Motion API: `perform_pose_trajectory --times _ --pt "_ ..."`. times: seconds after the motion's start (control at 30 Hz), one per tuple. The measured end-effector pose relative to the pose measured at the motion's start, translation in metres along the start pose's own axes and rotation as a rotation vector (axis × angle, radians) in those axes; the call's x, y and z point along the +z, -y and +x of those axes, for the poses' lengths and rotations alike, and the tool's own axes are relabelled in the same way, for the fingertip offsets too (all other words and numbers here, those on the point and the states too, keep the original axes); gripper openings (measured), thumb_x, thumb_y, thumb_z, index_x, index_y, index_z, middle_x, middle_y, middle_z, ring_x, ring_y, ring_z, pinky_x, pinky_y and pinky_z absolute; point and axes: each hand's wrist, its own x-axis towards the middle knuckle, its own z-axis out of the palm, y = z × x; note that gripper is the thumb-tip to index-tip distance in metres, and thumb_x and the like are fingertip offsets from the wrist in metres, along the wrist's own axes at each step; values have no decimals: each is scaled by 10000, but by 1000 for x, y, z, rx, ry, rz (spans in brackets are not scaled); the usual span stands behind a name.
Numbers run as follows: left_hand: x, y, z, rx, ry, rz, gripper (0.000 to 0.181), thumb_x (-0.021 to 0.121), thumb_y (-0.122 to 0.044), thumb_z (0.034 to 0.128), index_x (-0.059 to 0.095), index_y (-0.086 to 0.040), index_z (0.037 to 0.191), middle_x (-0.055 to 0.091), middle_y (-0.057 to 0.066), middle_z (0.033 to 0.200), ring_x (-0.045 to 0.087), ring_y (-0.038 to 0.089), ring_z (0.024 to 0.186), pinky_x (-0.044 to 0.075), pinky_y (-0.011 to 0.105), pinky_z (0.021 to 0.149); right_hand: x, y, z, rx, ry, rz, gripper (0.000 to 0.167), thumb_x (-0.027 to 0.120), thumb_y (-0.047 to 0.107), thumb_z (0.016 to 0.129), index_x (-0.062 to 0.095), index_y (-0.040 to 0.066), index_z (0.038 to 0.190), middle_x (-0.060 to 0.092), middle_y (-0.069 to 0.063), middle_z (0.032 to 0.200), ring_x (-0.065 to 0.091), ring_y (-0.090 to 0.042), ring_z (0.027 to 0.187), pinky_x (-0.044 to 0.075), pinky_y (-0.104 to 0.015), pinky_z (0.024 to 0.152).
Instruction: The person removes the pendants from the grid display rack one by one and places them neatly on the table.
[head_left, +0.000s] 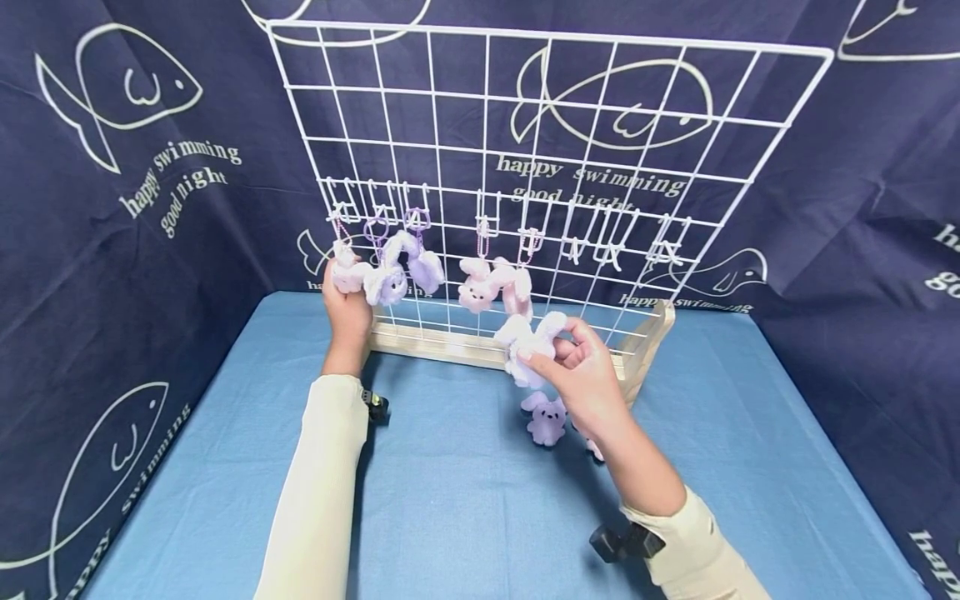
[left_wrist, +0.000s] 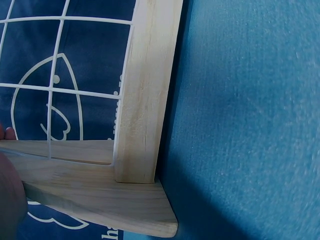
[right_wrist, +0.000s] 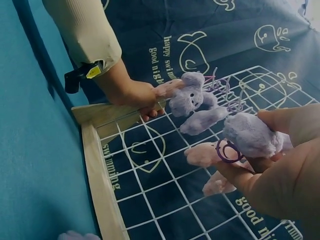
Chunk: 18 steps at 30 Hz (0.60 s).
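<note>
Right hand (head_left: pixel 588 375) pinches lavender plush bunny (head_left: pixel 527 343) before bottom edge of white wire-grid rack (head_left: pixel 551 38); left hand (head_left: pixel 350 315) grips rack's left edge. Bunny likely light, squashy: hold body, leaving purple ring (right_wrist: pixel 218 152) free.

Up top, the head camera looks forward and down, far enough back to take in both forearms (head_left: pixel 318 483), the whole grid (head_left: pixel 486 98) and the table (head_left: pixel 457 508). Down to the left wrist: right up close, tipped sideways, facing one end of the wooden base (left_wrist: pixel 144 100); that dim edge is probably the left hand (left_wrist: pixel 10 197). Now the right wrist, sideways too, right hand (right_wrist: pixel 280 170) big in front, looking across the grid. It shares both hands and the plushes (head_left: pixel 475 293) with the head view.
</note>
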Motion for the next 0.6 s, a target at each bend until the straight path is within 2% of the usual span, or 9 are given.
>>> perform_pose_trajectory --times 0.27,0.4,0.5,0.6 --pt "-1 0 0 -6 6 -27 260 553 -39 1009 596 179 1143 582 -133 963 540 -2 950 413 193 927 -3 -7 2 41 22 -27 327 638 -154 915 544 78 1127 792 98 928 771 -76 854 630 -235 790" --pt "0 1 0 -10 -4 -45 112 563 -37 1003 658 13 1032 602 -85 966 548 3 962 419 199 943 -4 -8 2 55 21 -57 303 646 -127 926 519 53 1133 794 110 907 773 -67 843 620 -213 778" --pt "0 1 1 -11 -5 -51 113 562 -32 1001 659 -88 1013 603 -75 967 550 5 960 421 200 940 -5 -8 3 54 30 -70 308 645 -116 929 513 16 1174 794 104 921 778 -70 857 620 -211 783" --pt "0 1 0 -12 2 -52 112 552 -23 1004 651 4 1050 590 -101 962 546 5 948 422 200 924 -6 -10 3 49 43 -76 323 649 -113 926 517 -19 1206 789 96 944 777 -71 870 621 -212 793"
